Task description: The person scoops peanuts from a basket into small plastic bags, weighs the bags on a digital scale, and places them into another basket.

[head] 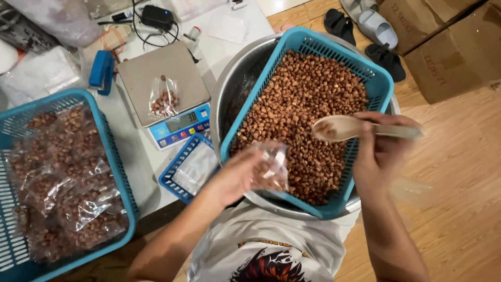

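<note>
My left hand (235, 175) holds a small clear plastic bag (271, 168) partly filled with brown nuts, over the near edge of a blue basket (383, 83) full of nuts. That basket rests in a large metal bowl (235, 83). My right hand (383, 151) grips a pale wooden spoon (339, 128) with a few nuts in its bowl, held above the basket, to the right of the bag. On a kitchen scale (156, 73) to the left lies another small bag of nuts (164, 99).
A large blue basket (112, 136) at the left holds several filled bags. A small blue basket (175, 175) with empty bags sits below the scale. A blue stapler (102, 70), cables and plastic lie at the back. Cardboard boxes (449, 52) and sandals (360, 26) stand on the wooden floor at the right.
</note>
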